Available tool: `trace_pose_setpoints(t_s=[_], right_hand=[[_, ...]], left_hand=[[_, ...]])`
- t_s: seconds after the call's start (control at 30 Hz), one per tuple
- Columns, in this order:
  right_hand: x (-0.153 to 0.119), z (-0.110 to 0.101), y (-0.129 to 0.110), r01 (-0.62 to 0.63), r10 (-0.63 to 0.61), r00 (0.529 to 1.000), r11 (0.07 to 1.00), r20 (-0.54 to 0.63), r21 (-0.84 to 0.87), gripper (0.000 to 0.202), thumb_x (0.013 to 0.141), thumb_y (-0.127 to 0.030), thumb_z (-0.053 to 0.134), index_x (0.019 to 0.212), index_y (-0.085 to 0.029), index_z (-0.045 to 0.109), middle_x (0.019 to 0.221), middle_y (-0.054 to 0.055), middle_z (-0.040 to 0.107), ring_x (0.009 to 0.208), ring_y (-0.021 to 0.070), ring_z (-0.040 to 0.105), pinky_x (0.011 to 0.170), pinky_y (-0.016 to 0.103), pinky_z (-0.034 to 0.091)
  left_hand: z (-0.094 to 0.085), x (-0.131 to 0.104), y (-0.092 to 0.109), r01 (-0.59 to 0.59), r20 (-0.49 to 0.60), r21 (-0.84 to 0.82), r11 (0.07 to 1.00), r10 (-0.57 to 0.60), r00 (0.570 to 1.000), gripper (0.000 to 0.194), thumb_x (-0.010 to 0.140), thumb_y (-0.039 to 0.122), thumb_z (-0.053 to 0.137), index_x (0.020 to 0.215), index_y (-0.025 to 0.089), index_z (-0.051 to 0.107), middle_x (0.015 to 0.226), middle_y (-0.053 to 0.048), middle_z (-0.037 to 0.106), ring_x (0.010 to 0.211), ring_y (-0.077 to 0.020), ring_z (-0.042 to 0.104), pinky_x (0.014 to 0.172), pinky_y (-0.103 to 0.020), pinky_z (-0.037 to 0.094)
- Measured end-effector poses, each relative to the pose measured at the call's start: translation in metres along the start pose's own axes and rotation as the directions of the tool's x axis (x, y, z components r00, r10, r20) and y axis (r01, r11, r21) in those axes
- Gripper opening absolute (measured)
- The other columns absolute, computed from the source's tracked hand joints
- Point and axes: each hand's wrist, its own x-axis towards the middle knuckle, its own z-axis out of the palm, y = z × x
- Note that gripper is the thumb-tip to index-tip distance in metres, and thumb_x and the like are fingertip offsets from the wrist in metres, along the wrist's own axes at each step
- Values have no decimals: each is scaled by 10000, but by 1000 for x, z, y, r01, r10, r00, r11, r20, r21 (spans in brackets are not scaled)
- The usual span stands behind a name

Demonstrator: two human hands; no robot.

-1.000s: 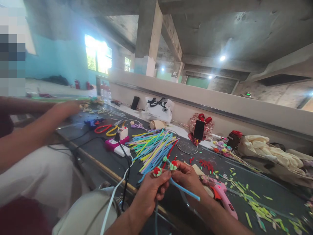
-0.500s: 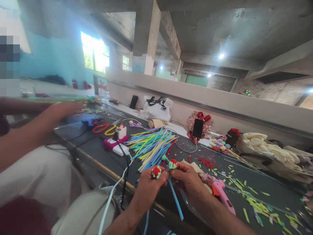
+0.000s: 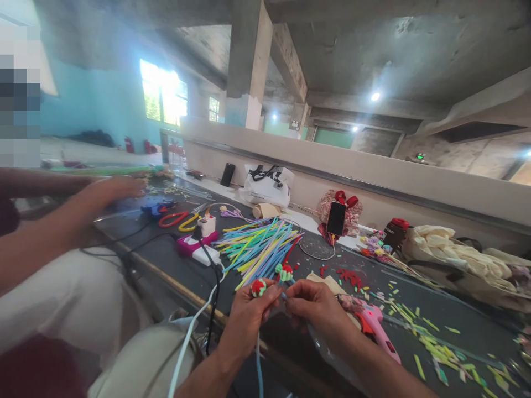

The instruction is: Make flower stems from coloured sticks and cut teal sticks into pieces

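My left hand (image 3: 251, 312) is closed, pinching blue pipe-cleaner stems between thumb and fingers. One red and green pipe-cleaner flower (image 3: 258, 287) shows over its knuckles, and a blue stem (image 3: 259, 365) hangs below. A second red and green flower (image 3: 285, 272), with a small green curl beside it, stands above the gap between my hands. My right hand (image 3: 317, 307) is closed at that flower's blue stem, its thumb and fingertips pressed together; the exact grip is partly hidden. Beyond my hands lies a pile of coloured pipe cleaners (image 3: 261, 246).
A pink glue gun (image 3: 379, 326) lies right of my right hand, near yellow-green scraps (image 3: 440, 342). A power strip (image 3: 199, 249) with cables, scissors (image 3: 188, 221) and a phone (image 3: 336, 218) are farther back. At left, another person's arm (image 3: 62, 221) reaches over the table.
The second flower has shifted left and upright between my hands. Its blue stem no longer slants out below my right hand. The other person's arm barely moved.
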Motion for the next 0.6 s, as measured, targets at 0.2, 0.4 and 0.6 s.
trace_pose_setpoints(t_s=[0.2, 0.4, 0.6], right_hand=[[4, 0, -2, -4, -14, 987, 994, 162, 113, 260, 633, -257, 611, 858, -175, 510, 696, -16, 578, 463, 75, 516, 372, 161, 380], [4, 6, 8, 25, -20, 999, 980, -26, 196, 156, 636, -232, 625, 755, -149, 569, 552, -42, 508, 409, 28, 366, 358, 142, 221], [5, 8, 11, 61, -54, 998, 979, -41, 197, 134, 657, -248, 613, 711, -130, 580, 534, -34, 476, 409, 31, 317, 364, 169, 176]], left_hand=[[0, 3, -3, 37, 64, -5, 999, -36, 997, 198, 629, 297, 623, 567, 136, 525, 420, 66, 438, 331, -1, 301, 319, -124, 165], [0, 4, -2, 166, 85, -43, 985, -162, 983, 208, 588, 299, 641, 557, 132, 521, 403, 72, 434, 303, 7, 283, 294, -115, 135], [-3, 8, -4, 249, 154, -71, 966, -236, 959, 214, 610, 320, 624, 659, 129, 541, 462, 51, 498, 303, 4, 304, 287, -111, 135]])
